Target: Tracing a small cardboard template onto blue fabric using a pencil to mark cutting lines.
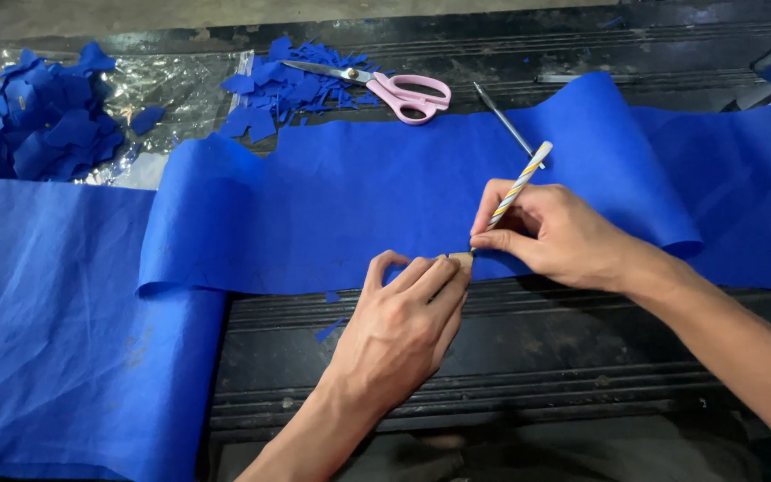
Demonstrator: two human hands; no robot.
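1. My left hand (403, 326) is bare: no glove, no ring, no watch or band at the wrist.
2. My right hand (551, 234) is bare too, with nothing on the fingers or wrist.
3. Both forearms are uncovered as far as they show; no sleeve reaches into view.
4. My fingernails are short and unpainted.

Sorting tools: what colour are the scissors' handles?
Pink, on the scissors, clearest in the head view.
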